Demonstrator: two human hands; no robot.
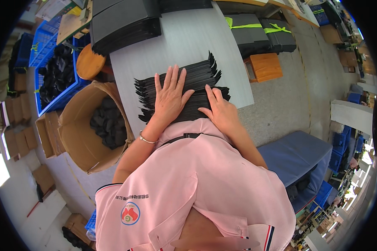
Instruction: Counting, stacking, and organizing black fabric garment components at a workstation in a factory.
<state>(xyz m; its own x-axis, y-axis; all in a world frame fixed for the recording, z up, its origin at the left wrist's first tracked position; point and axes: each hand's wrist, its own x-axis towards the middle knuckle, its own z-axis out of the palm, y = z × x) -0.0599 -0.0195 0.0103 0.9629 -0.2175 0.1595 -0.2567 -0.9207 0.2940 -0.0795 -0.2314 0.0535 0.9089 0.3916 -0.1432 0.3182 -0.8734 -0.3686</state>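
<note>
A fanned row of thin black flat pieces (197, 74) lies across the pale table (184, 35) in front of me; what they are made of I cannot tell. My left hand (168, 98) rests flat on them, its fingers stretched out and the thumb apart. At the right end of the nearer part, my right hand (223, 112) touches the pieces with fingertips and thumb, which are spread apart. Its other fingers are partly hidden. Neither hand appears to grip anything.
Tall stacks of black sheets (125, 27) stand at the table's far left. A cardboard box (77, 125) and blue crate (75, 85) hold black pieces on the left, beside a round wooden stool (90, 62). Tied black bundles (249, 35) and a blue padded block (295, 152) are on the right.
</note>
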